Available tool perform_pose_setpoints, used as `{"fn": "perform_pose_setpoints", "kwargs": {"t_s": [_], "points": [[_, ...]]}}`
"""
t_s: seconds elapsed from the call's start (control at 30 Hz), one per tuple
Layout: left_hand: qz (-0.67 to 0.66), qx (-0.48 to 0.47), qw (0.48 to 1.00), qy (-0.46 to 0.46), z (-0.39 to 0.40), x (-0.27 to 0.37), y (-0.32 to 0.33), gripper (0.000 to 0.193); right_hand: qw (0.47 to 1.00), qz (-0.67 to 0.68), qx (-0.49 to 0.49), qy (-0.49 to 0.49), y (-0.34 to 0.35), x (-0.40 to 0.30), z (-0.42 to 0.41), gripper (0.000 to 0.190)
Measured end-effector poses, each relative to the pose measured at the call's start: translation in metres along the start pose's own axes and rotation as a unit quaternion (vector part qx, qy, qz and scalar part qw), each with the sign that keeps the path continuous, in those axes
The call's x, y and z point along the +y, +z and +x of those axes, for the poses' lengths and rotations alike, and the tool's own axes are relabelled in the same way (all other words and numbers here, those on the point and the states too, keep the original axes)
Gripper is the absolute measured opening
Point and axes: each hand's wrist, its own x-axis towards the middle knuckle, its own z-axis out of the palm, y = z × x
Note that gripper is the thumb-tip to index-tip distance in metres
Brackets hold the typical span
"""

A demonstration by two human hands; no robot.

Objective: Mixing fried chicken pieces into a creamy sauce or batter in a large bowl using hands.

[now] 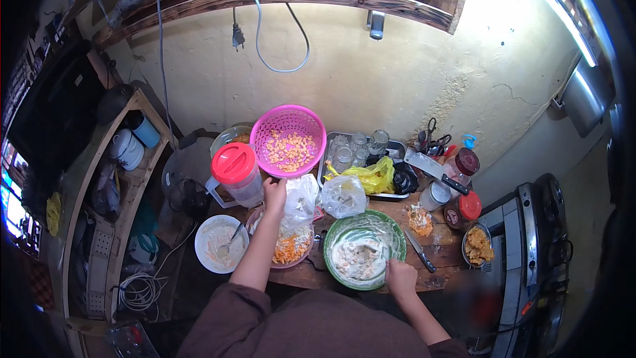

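Note:
My left hand (275,198) reaches past a bowl of shredded vegetables (290,251), its curled fingers gripping the edge of a clear plastic bag (301,201) just below the pink basket (288,109). Orange diced pieces (290,151) lie in that basket. My right hand (401,277) is closed in a fist at the right rim of a green bowl (332,269). Whatever it may grip is hard to make out. A creamy white mixture with orange bits (355,261) fills the bowl's bottom and coats its wall.
A white bowl with a spoon (199,244) and a red-lidded pitcher (238,184) stand left. A knife (420,251) lies right of the green bowl. Behind are a tray of glasses (325,146) and a cleaver (432,171). Fried food (478,246) sits near the stove (529,238).

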Motion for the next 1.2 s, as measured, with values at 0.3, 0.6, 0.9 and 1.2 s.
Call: {"fn": "perform_pose_setpoints", "kwargs": {"t_s": [0.3, 0.6, 0.9, 1.2], "points": [[-0.317, 0.074, 0.879, -0.347, 0.098, -0.059, 0.050, 0.034, 0.985, 0.072, -0.075, 0.141, 0.013, -0.001, -0.016, 0.020], [-0.414, -0.012, 0.884, -0.219, 0.060, -0.009, 0.051, 0.073, 0.979, 0.083, -0.074, 0.171, 0.016, 0.008, -0.017, 0.019], [-0.404, -0.221, 0.855, -0.237, -0.014, 0.059, 0.018, 0.066, 0.987, 0.085, -0.081, 0.106, 0.017, -0.001, -0.010, 0.020], [-0.353, -0.303, 0.841, -0.277, -0.128, 0.085, 0.006, 0.046, 0.917, 0.337, -0.009, 0.212, -0.008, 0.017, -0.009, 0.036]]}}
